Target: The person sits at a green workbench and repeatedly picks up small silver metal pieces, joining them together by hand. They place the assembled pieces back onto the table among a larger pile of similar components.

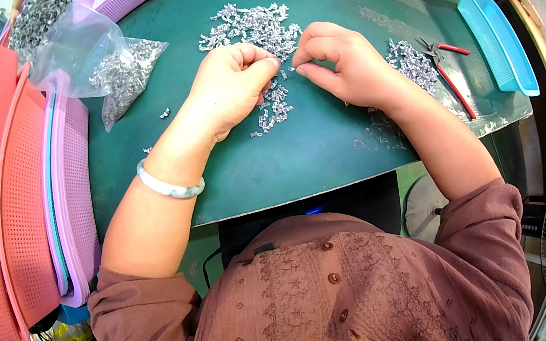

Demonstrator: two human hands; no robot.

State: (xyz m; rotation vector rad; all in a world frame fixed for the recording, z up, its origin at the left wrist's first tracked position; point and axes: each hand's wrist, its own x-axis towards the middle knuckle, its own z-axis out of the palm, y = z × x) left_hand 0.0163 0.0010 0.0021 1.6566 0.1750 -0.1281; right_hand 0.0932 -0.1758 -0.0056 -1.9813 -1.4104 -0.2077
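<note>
- Pinching at the centre of the work, the left hand [234, 82] has thumb and forefinger pressed together; whether a part lies between them cannot be told.
- The right hand [340, 63], just at 3 o'clock of the left, has thumb and forefinger narrowly set, with a tiny clear part [292, 69] at their tips; whether it is gripped or merely lies below cannot be told.
- Small clear parts surround the fingertips: the main heap [266, 25] at 12 o'clock, a smaller cluster [273, 108] near 6 to 7 o'clock. A slipping pinch could drop a piece among these, where it would be hard to pick out.
- Farther out, a side pile [409, 66] lies at 3 o'clock beside the right forearm; a sideways sweep of that arm might scatter it, or knock the red-handled pliers [452, 86] just beyond.
- At 9 o'clock slumps a plastic bag [81, 58] of similar parts; a nudge could perhaps spill them onto the green tabletop [260, 180].
- Outermost, a blue tray [495, 43] stands at 3 o'clock, stacked baskets [16, 186] at 8 to 9 o'clock.
</note>
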